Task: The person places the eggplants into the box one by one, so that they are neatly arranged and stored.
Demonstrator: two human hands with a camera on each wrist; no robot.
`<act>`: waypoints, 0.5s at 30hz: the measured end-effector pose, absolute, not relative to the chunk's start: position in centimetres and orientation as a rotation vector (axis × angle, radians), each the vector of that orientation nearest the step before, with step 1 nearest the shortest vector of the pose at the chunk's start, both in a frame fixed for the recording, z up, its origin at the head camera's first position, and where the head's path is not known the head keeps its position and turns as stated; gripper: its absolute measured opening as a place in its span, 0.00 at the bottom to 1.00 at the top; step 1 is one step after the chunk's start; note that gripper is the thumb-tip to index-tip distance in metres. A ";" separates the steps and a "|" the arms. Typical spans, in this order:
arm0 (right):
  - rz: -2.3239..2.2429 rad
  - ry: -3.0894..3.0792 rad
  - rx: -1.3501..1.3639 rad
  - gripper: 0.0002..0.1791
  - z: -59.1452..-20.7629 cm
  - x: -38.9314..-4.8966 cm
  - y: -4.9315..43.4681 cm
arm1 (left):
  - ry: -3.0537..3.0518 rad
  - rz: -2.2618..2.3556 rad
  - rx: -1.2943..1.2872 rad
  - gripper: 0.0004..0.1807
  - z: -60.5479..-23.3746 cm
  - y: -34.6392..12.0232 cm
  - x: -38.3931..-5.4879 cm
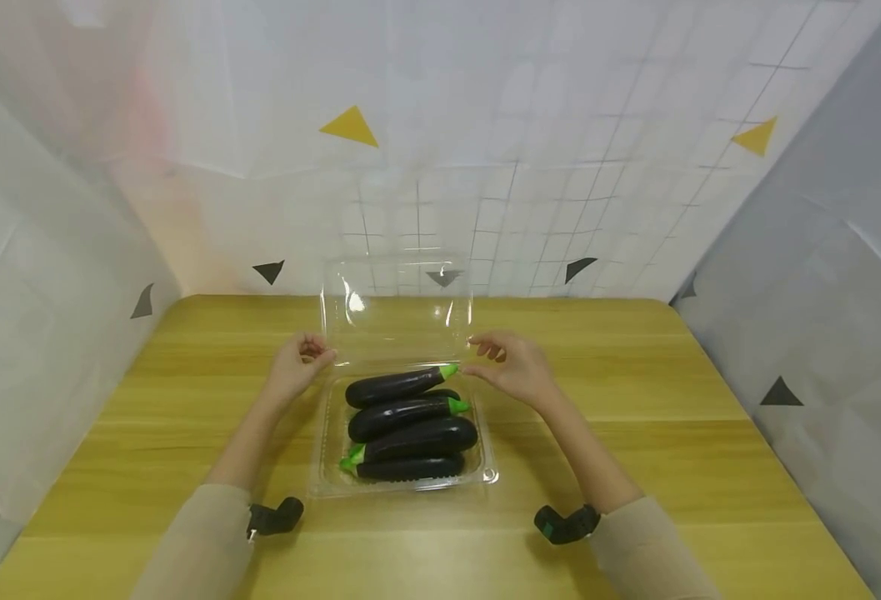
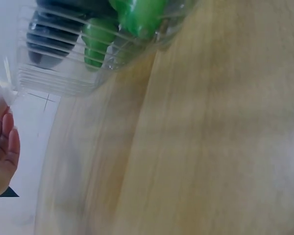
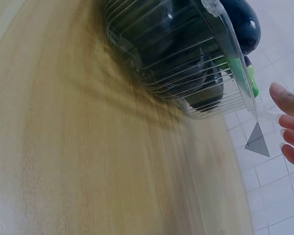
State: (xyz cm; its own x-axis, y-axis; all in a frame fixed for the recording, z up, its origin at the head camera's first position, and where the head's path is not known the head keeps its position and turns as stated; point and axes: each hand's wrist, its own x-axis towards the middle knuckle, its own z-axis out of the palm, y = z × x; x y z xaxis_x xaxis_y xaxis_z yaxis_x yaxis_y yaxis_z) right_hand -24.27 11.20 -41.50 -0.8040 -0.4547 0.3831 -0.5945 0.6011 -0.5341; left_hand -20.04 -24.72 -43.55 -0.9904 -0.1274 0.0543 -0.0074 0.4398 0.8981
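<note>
A clear plastic clamshell box (image 1: 488, 454) lies open, its transparent lid (image 1: 398, 329) raised at the back. Several dark eggplants (image 1: 417, 437) with green stem ends fill the base. At the lid's lower left edge, my left hand (image 1: 301, 367) pinches the plastic between thumb and curled fingers; the left wrist view shows these fingertips (image 2: 7, 115) at a clear corner. My right hand (image 1: 515, 367) is by the lower right edge, thumb and fingers parted, with the thumb near a green stem. In the right wrist view its fingertips (image 3: 284, 132) are beside the box's rim.
The box stands on a wooden table (image 1: 605, 375). White sheeting (image 1: 440, 150) with yellow and dark triangles and grid lines hangs behind it and along both sides. A black wrist camera (image 1: 275, 517) is strapped to the left arm, another camera (image 1: 568, 525) to the right.
</note>
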 end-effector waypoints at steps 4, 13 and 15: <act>1.002 -2.601 0.876 0.24 -41.5 -24.4 11.2 | -2.551 -1.532 0.093 0.12 -43.5 -24.7 -19.9; 1.102 -2.565 0.744 0.25 -41.1 -24.8 11.1 | -2.550 -1.411 0.036 0.09 -43.2 -24.3 -19.5; 1.119 -2.562 0.710 0.27 -40.9 -25.0 11.0 | -2.550 -1.389 0.020 0.09 -43.1 -24.2 -19.4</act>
State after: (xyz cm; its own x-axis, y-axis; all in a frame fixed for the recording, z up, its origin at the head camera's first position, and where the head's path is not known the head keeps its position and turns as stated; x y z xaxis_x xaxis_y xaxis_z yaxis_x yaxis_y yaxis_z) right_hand -24.95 11.03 -40.91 -0.8481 -0.3312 0.4137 -0.5285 0.5846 -0.6155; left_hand -19.45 -24.16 -43.09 -0.9719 -0.1243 0.2000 0.1006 0.5488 0.8299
